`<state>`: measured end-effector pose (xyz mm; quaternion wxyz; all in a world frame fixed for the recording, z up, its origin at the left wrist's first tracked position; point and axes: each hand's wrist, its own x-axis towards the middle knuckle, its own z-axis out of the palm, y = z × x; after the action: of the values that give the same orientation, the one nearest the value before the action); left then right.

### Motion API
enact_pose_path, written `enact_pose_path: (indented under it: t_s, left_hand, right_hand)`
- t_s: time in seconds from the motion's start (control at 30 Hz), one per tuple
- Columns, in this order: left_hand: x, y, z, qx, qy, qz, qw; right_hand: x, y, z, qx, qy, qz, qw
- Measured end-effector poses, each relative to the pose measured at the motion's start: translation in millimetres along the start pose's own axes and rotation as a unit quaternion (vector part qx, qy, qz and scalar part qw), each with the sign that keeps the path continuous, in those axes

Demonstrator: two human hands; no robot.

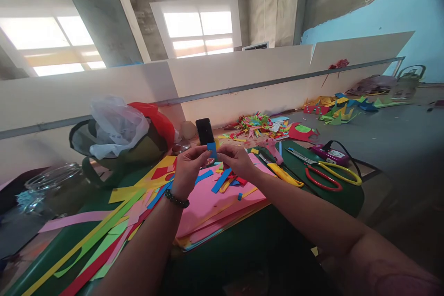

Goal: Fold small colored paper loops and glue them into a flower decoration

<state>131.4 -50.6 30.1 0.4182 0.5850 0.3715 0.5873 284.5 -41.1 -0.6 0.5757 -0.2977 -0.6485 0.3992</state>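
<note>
Both hands are raised over a stack of pink paper sheets (197,203). My left hand (190,161), with a dark bead bracelet on its wrist, pinches a small blue paper piece (212,150) between thumb and fingers. From the other side my right hand (237,159) closes its fingertips on the same piece. A bit of yellow paper shows just behind it, by the right fingers. Below the hands, cut paper scraps lie on the stack, among them a blue strip (221,181) and a tiny blue roll (240,197).
A phone (205,131) stands upright behind the hands. To the right lie scissors (322,171), a yellow-handled cutter (285,175), a pink glue gun (274,150) and a purple power strip (329,154). Long paper strips (100,236) cover the left side, near a bag (138,148) and glass jar (55,189).
</note>
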Motion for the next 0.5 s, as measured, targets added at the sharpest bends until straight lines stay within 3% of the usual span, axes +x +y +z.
enact_pose_path:
  t_s: [0.5]
  left_hand:
    - [0.4, -0.6, 0.1, -0.014, 0.004, -0.003, 1.0]
  right_hand:
    - [0.5, 2.0, -2.7, -0.017, -0.002, -0.031, 0.999]
